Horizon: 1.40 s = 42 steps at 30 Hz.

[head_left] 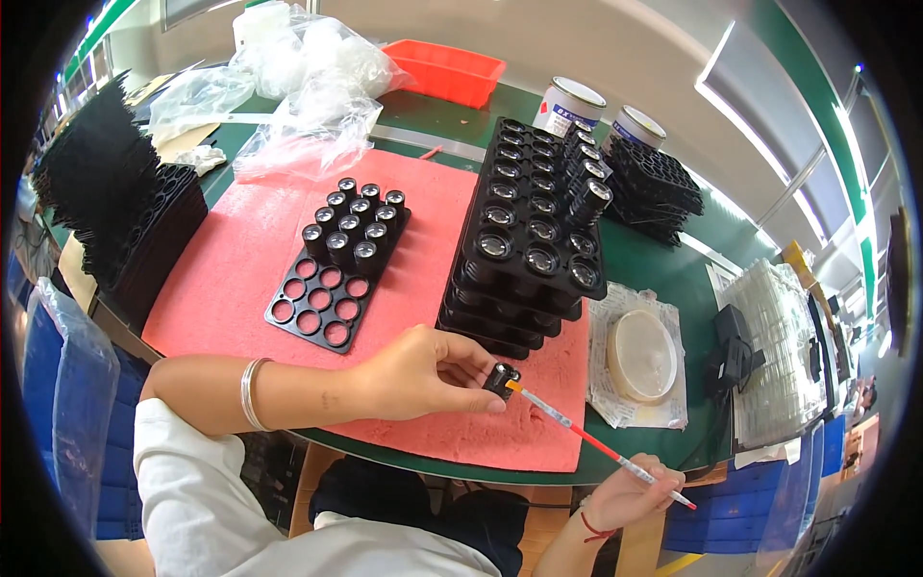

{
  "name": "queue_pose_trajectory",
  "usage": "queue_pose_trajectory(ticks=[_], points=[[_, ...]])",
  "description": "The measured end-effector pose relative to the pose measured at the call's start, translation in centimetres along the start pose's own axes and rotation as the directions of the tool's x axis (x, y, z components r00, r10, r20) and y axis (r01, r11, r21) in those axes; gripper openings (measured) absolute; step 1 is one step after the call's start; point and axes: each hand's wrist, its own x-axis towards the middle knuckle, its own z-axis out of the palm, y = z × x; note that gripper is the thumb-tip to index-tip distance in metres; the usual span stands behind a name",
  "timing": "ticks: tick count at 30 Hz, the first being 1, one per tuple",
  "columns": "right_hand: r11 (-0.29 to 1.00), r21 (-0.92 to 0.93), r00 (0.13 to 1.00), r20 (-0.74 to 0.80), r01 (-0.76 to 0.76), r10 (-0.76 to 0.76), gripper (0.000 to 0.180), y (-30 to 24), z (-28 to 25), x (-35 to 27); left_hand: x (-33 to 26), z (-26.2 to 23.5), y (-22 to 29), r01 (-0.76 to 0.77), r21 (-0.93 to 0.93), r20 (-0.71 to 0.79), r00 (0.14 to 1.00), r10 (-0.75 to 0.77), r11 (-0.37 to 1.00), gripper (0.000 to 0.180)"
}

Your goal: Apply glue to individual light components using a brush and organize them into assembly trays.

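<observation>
My left hand (pixel 413 375) is closed around a small black lens barrel (pixel 500 379), held over the front of the pink foam mat (pixel 231 317). My right hand (pixel 630 494) grips the rear part of a thin red-and-white brush (pixel 604 448), whose orange tip end meets the barrel. Beyond my left hand lies a black tray (pixel 309 322) with round holes. Black lens barrels (pixel 349 223) with glassy tops stand in its far part, while its near holes show pink mat through them. To the right rises a stack of black trays (pixel 510 288) filled with glass-topped parts.
A round dish (pixel 642 356) rests on paper at the right, beyond my right hand. Two paint cans (pixel 571 104), more black trays (pixel 654 188) and a red bin (pixel 444 73) stand behind. Plastic bags (pixel 308 82) and piled trays (pixel 144 231) occupy the left. Clear trays (pixel 774 346) stand far right.
</observation>
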Motion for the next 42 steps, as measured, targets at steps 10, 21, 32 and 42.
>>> queue_pose_trajectory(ticks=[10,21,32,42], points=[[0.997,-0.075,0.998,-0.049,-0.031,0.028,0.031,-0.3,0.4,0.0,0.1,-0.2,-0.6,-0.07,-0.052,0.047,0.996,0.073,0.996,0.035],[0.996,0.09,1.0,0.011,-0.028,0.027,0.029,0.1,-1.1,0.6,-0.2,0.0,-0.1,-0.017,-0.1,0.051,0.998,0.022,0.995,0.031],[0.999,0.044,0.976,0.215,0.031,-0.04,0.028,0.1,-1.3,0.4,-0.3,0.0,0.0,0.003,-0.087,0.043,0.999,0.001,0.996,0.031],[1.0,-0.023,0.975,0.221,0.02,-0.015,0.029,0.0,-1.0,0.5,-0.1,-0.3,-0.6,-0.065,-0.113,0.065,0.995,0.072,0.992,0.03]])
